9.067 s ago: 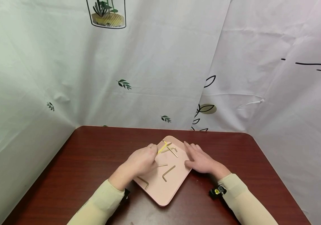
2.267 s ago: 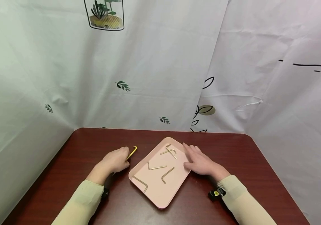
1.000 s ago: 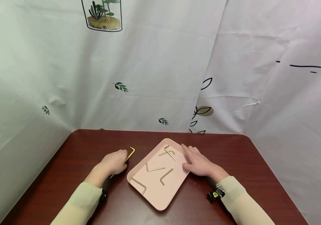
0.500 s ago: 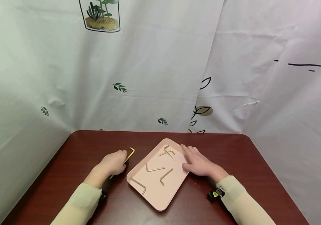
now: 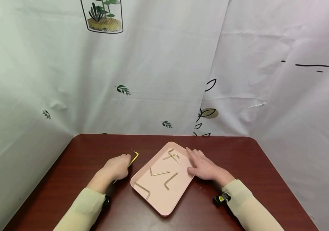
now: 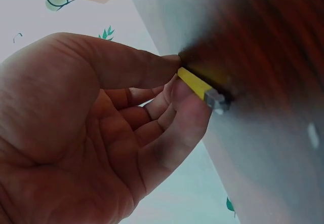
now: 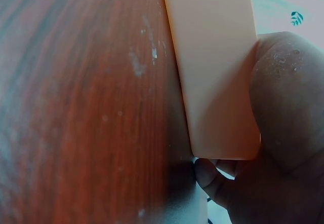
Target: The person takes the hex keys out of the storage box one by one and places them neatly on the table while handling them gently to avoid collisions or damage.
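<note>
My left hand (image 5: 116, 167) pinches a yellow-sleeved hex key (image 5: 134, 159) between thumb and fingers, just left of the tray and low over the table. Its short bent end points away from me, and a thin bare end shows behind the hand. In the left wrist view, the bare metal tip of the hex key (image 6: 196, 85) is near the tabletop. A pink tray (image 5: 167, 200) lies turned at an angle in the middle. My right hand (image 5: 206, 167) holds its right corner, thumb over the rim and fingers along the outer side.
Several plain brass-coloured hex keys (image 5: 160, 174) lie in the tray, two of them crossed near its far end. The dark red wooden table (image 5: 95, 150) has rounded far corners. A white patterned cloth (image 5: 158, 64) hangs behind and along both sides.
Since the earliest frame, my left hand has carried the yellow hex key from over the tray to the table at its left. Over the last second the hands have hardly moved.
</note>
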